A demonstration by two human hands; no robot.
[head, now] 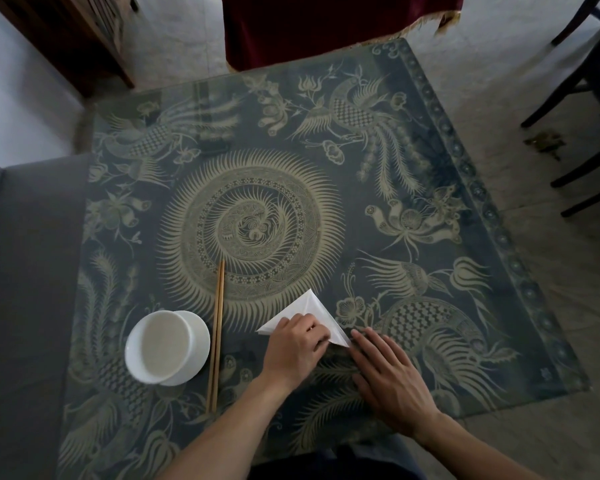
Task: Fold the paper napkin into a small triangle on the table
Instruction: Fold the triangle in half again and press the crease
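Note:
A white paper napkin (310, 308), folded into a triangle, lies on the patterned table (430, 168) near its front edge. My left hand (293, 349) rests on the napkin's near half with fingers curled, pressing it down and hiding part of it. My right hand (385, 375) lies flat on the table just right of the napkin, fingers straight, its fingertips at the napkin's right corner.
A white bowl (167, 346) stands on the table to the left of my hands. A pair of wooden chopsticks (217, 334) lies between the bowl and the napkin. A grey seat (25, 271) borders the left side, dark chair legs (575, 98) stand far right.

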